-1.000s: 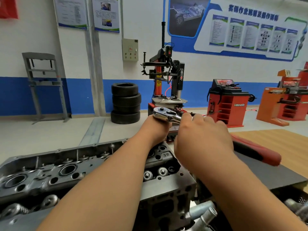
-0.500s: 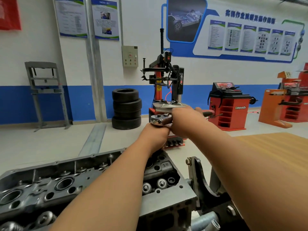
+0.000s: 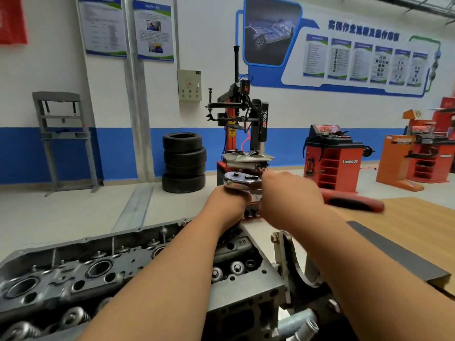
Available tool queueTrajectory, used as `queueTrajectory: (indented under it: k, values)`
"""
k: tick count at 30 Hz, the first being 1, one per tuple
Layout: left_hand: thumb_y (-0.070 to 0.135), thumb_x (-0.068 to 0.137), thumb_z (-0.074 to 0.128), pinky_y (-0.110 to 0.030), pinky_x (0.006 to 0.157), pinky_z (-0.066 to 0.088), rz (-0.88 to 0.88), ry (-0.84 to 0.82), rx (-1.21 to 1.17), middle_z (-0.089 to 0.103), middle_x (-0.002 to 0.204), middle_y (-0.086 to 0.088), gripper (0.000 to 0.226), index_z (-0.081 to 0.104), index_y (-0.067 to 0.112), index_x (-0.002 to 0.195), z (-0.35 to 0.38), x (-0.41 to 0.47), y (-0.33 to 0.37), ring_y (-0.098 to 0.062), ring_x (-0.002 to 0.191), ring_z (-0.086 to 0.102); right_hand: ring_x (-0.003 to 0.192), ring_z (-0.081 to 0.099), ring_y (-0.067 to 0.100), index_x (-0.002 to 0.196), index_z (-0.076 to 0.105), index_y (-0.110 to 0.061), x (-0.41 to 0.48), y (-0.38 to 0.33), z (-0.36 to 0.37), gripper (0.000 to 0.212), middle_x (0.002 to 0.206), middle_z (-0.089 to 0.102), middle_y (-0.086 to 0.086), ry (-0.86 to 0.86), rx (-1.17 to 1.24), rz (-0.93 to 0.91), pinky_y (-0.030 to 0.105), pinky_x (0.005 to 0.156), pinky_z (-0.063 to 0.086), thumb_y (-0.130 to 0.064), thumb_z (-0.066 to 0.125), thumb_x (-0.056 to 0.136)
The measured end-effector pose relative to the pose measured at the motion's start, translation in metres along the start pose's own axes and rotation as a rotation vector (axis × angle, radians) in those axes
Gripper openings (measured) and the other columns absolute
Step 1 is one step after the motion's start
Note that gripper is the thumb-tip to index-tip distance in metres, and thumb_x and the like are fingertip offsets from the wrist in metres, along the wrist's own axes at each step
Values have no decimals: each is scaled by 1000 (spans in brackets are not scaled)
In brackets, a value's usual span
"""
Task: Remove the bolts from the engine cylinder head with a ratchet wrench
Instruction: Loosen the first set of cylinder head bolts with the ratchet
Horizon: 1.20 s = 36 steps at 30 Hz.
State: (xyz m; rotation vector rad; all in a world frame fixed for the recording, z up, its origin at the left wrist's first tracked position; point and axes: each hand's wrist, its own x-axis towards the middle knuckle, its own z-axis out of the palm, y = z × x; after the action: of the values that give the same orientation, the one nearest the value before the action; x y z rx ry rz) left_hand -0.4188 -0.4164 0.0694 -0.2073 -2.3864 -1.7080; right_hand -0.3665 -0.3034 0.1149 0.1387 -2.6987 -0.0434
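The grey cast-metal engine cylinder head lay near and to the left of my left hand. That hand was closed round the chrome ratchet wrench with a red handle, just under its head, and hid the bolt. My right hand gripped the handle. Half a second earlier the handle had pointed away; it had now swung back out to that hand's right. I judged one ratchet stroke done and the bolt not yet out.

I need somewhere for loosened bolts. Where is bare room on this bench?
The dark grey mat, between the steel bracket and the pale wooden benchtop, is bare; so is that benchtop beyond. The grey metal cylinder head is crowded.
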Motion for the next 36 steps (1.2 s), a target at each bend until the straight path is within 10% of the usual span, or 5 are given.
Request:
queueTrajectory:
  k: [4, 13, 23, 27, 36]
  values:
    - [16, 77, 60, -36, 63, 43, -22, -78, -73, 53, 48, 1, 27, 65, 21, 51, -6, 7, -9, -21, 55, 49, 106, 48, 25, 110, 51, -22, 61, 1, 19, 23, 108, 55, 0, -111, 121, -49, 44, 95, 35, -20, 54, 88]
    - [10, 80, 48, -37, 64, 43, -8, -37, 63, 51, 55, -6, 18, 58, 13, 67, -7, 9, -1, -26, 57, 47, 122, 39, 28, 123, 45, -16, 77, -9, 28, 38, 131, 47, 6, -108, 89, -53, 46, 98, 33, -26, 55, 89]
    - [13, 101, 34, -30, 89, 38, 160, -13, 519, 52, 137, -13, 32, 49, 8, 129, -1, 8, 8, -28, 120, 50, 115, 42, 32, 141, 21, -4, -54, -28, 8, 64, 128, 43, 16, 154, -186, -70, 42, 84, 31, -36, 43, 90]
    - [5, 93, 42, -27, 69, 38, 129, 8, 497, 65, 109, -16, 20, 61, 9, 96, 2, 6, 6, -30, 99, 61, 74, 52, 18, 89, 47, -22, 8, 2, 7, 5, 89, 60, -1, 174, 6, -41, 29, 62, 30, -25, 49, 86]
    - [22, 84, 54, -35, 69, 53, -19, -73, 39, 62, 55, 1, 12, 60, 18, 76, -10, 7, -2, -25, 70, 71, 57, 45, 10, 58, 44, -27, 87, 8, 28, 33, 60, 50, -5, -5, 278, -254, 21, 47, 27, -22, 62, 86]
